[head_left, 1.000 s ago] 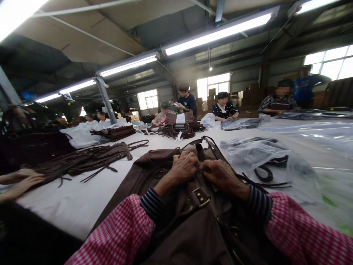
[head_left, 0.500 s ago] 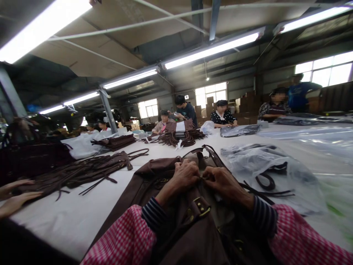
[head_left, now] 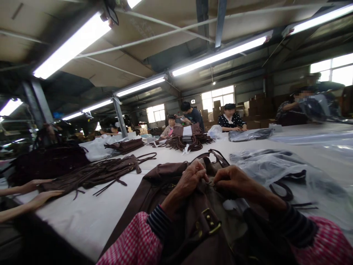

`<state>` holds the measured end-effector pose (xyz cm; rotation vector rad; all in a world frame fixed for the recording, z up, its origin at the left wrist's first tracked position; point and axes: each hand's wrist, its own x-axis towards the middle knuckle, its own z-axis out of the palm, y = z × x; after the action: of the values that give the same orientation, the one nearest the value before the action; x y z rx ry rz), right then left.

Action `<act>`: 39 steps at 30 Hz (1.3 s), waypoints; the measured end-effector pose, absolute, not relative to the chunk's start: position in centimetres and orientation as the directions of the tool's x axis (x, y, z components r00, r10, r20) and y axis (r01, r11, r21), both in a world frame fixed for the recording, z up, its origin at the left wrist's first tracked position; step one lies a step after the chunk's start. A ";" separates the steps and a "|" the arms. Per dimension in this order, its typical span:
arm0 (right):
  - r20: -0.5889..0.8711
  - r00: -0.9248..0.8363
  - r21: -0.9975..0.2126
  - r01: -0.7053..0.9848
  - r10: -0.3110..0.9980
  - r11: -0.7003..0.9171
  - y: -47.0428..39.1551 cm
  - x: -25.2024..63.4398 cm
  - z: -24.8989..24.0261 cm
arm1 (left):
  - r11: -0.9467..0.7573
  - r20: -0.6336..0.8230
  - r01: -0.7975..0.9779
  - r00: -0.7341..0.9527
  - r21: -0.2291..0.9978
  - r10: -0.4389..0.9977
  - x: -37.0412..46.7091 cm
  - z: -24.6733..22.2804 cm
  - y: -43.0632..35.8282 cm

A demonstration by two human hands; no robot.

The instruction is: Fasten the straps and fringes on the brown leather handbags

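A dark brown bag (head_left: 193,241) lies upright or leaning before me, with its mouth and greyish lining facing me. Its strap loops up at the far side, and a gold buckle (head_left: 211,222) shows on the front. My left hand (head_left: 190,180) is closed at the edge of the bag's opening, fingertips pinched on it. Just to the right, my right hand (head_left: 238,182) pinches by the opening as well. Between the two hands there is something small that I cannot make out. A white patch shows below my right wrist.
Clear plastic wrapping (head_left: 264,165) with a dark item inside lies at right. Brown fringed bags (head_left: 110,171) spread at left under a co-worker's hands (head_left: 41,193). A stack of brown bags (head_left: 190,136) stands farther back. Several people sit or stand across the white table (head_left: 91,213).
My view has shifted left, so the scene sits farther right. My right hand has drawn slightly away from the left. At far right, a person has raised a plastic-wrapped item.
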<state>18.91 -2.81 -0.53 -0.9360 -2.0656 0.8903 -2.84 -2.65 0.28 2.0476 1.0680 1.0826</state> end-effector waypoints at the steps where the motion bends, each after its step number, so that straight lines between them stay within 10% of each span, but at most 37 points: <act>1: 0.360 -0.485 -0.697 0.429 0.797 0.575 -2.8 19.1 -0.3 | -0.499 0.377 0.392 0.349 0.773 0.858 -2.8 0.2 -2.6; 5: 0.437 -0.520 -0.368 0.641 0.734 0.673 -3.1 20.0 0.7 | -0.479 0.349 0.508 0.333 0.716 0.876 -2.7 0.1 -2.6; 12: 0.505 -0.448 -0.243 0.746 0.738 0.620 -2.1 21.7 -0.4 | -0.441 0.332 0.558 0.291 0.703 0.897 -2.8 -0.3 -2.5; 18: 0.525 -0.343 -0.472 0.645 0.779 0.601 -1.3 20.7 0.0 | -0.441 0.310 0.520 0.321 0.731 0.895 -3.0 -0.4 -2.4; 25: 0.389 -0.345 -0.893 0.085 0.854 0.441 -1.7 17.0 -1.3 | -0.475 0.333 0.489 0.351 0.732 0.875 -3.4 -0.4 -3.0; 33: 0.243 -0.365 -0.967 -0.167 0.899 0.194 -2.2 16.4 -2.5 | -0.493 0.338 0.418 0.391 0.763 0.856 -3.3 -0.6 -3.3; 39: 0.245 -0.363 -0.968 -0.032 0.899 0.250 -2.1 16.5 -2.5 | -0.466 0.349 0.405 0.331 0.787 0.877 -3.4 -1.4 -2.5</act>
<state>16.52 -2.12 -2.55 -0.8266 -1.5971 1.2649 -3.39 -2.53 -1.43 2.0171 1.1215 1.0512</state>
